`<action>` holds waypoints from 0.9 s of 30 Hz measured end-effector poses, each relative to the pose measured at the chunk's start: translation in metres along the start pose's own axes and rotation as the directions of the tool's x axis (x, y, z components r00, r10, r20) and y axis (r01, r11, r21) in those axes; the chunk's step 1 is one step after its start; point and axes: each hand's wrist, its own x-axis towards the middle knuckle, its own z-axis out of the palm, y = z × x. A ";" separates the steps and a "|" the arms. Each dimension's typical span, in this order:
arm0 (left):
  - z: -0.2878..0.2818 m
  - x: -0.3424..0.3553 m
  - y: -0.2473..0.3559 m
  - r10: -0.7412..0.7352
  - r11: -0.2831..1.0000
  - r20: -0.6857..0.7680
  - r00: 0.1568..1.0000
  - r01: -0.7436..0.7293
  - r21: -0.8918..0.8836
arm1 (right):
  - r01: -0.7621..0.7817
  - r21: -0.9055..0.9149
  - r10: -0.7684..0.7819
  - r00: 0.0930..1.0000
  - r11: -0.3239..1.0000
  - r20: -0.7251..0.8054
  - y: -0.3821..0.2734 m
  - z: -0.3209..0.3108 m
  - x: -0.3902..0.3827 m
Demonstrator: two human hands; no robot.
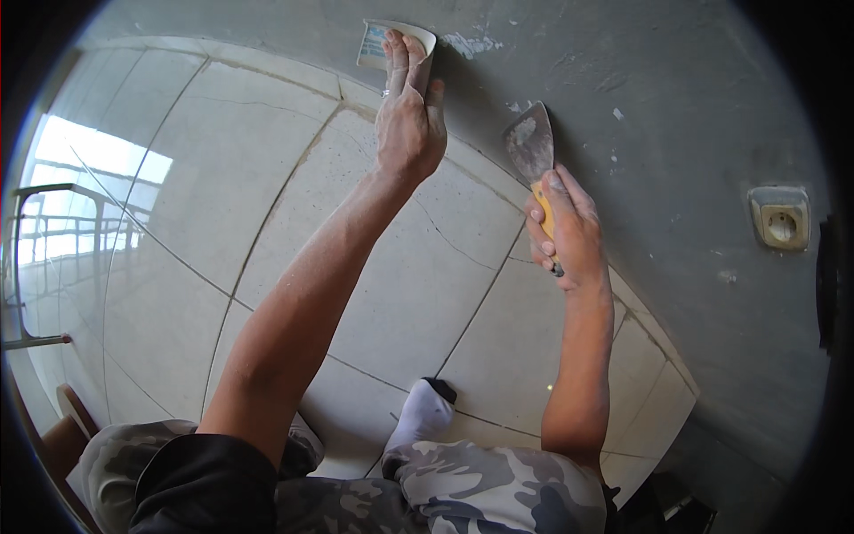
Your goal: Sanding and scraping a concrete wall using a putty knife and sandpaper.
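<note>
At the far end of my outstretched left arm, my left hand (409, 125) holds a curved off-white sheet (374, 44) with blue print on it, close against the grey wall (676, 107). The fingers lie over the printed side, and pale dust coats the hand. I cannot make out what kind of sheet it is. My right hand (569, 227) is wrapped round the yellow handle of a putty knife (531, 142). Its wide metal blade points up and away, in front of the wall, and carries a whitish smear. A white patch (471, 44) marks the wall just right of the sheet.
A wall socket (781, 220) sits at the right. Pale floor tiles (356, 267) with cracks meet the wall along a narrow skirting. My sock-covered foot (421, 414) is on the floor below. At the left stand a metal frame (44, 189) and a brown wooden piece (67, 436).
</note>
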 end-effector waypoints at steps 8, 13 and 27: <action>-0.008 0.001 -0.006 0.006 0.999 0.042 0.999 -0.008 0.038 | 0.011 0.000 -0.011 1.000 1.000 -0.007 0.002 0.003 0.001; -0.008 0.000 -0.004 0.001 1.000 0.043 0.999 0.000 -0.007 | 0.072 0.058 -0.074 0.997 0.996 0.027 0.000 0.017 0.011; 0.011 -0.009 0.004 0.005 0.992 0.009 1.000 -0.004 -0.124 | -0.003 0.186 0.025 0.993 0.983 -0.115 0.028 -0.042 -0.029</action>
